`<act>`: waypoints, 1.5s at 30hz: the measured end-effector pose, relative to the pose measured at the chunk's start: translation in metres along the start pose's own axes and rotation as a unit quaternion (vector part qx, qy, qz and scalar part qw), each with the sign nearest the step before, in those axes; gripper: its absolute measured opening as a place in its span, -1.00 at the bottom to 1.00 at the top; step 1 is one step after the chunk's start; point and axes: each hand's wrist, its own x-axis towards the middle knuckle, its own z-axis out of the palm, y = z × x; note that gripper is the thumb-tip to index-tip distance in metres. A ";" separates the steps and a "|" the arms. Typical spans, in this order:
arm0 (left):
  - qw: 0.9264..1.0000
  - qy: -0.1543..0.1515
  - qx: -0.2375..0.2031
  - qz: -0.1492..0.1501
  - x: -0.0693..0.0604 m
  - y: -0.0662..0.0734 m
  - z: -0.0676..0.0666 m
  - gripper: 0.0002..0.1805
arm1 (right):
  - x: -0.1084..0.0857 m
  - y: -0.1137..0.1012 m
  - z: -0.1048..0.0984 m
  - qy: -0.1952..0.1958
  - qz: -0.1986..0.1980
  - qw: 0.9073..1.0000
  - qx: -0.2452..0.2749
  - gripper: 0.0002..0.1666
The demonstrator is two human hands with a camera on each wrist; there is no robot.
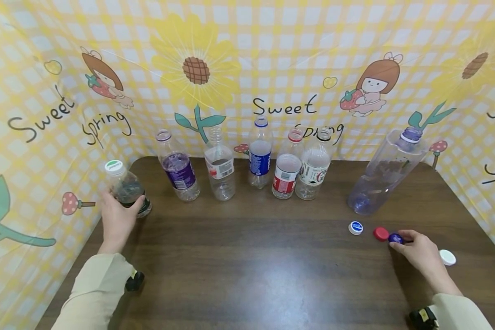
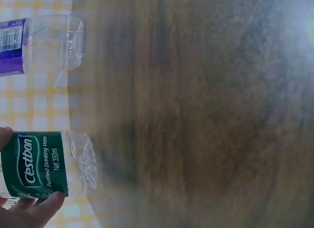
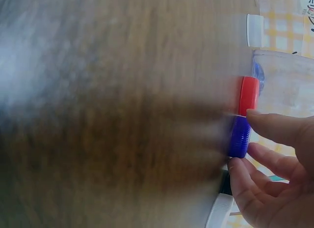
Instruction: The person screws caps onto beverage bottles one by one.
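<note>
At the table's left edge my left hand (image 1: 117, 219) grips a clear water bottle (image 1: 125, 184) with a white cap. Its green label (image 2: 34, 165) reads C'estbon in the left wrist view. The bottle stands upright or nearly so; I cannot tell if it touches the table. On the right, my right hand (image 1: 421, 253) pinches a purple-blue bottle cap (image 3: 240, 136) between thumb and fingers. A red cap (image 1: 381, 233) lies right beside it, touching or almost touching. Near the hand are a white cap (image 1: 447, 257) and a white cap with a blue top (image 1: 355, 228).
Along the back stand several uncapped bottles, among them a purple-label bottle (image 1: 180, 172), a blue-label bottle (image 1: 260, 158) and a red-label bottle (image 1: 287, 176). A large purple-tinted bottle (image 1: 385, 176) stands back right. In the right wrist view a black cap (image 3: 225, 183) shows below the fingers.
</note>
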 end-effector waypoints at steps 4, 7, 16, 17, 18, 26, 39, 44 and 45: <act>1.000 -0.015 0.001 -0.017 0.001 0.001 0.001 -0.12 | 0.001 0.000 0.001 0.003 0.005 1.000 0.004 -0.46; 0.999 -0.025 -0.002 -0.022 0.002 0.001 0.001 -0.11 | 0.002 -0.001 0.000 0.002 0.008 1.000 0.005 -0.45; 0.999 -0.037 -0.009 -0.037 0.005 0.000 0.001 -0.07 | 0.004 0.000 0.001 0.008 0.008 1.000 0.006 -0.47; 0.999 -0.036 -0.011 -0.037 0.005 -0.001 0.001 -0.07 | 0.004 0.000 0.000 0.007 0.008 1.000 0.007 -0.47; 0.999 -0.035 -0.011 -0.037 0.005 -0.001 0.001 -0.07 | 0.005 0.000 0.000 0.005 0.009 1.000 0.008 -0.47; 0.998 -0.038 -0.012 -0.040 0.004 -0.005 0.002 0.01 | 0.006 0.001 0.001 -0.007 0.011 1.000 0.007 -0.47; 0.998 0.030 -0.033 -0.043 -0.018 -0.001 0.004 0.14 | 0.005 -0.001 0.001 -0.009 0.014 1.000 0.005 -0.47; 0.982 0.167 -0.052 0.075 -0.036 0.008 0.010 -0.11 | 0.005 0.002 0.002 -0.004 0.011 1.000 0.006 -0.47; 0.971 0.198 -0.060 0.122 -0.038 0.010 0.012 -0.22 | 0.005 0.002 0.002 -0.003 0.010 1.000 0.007 -0.47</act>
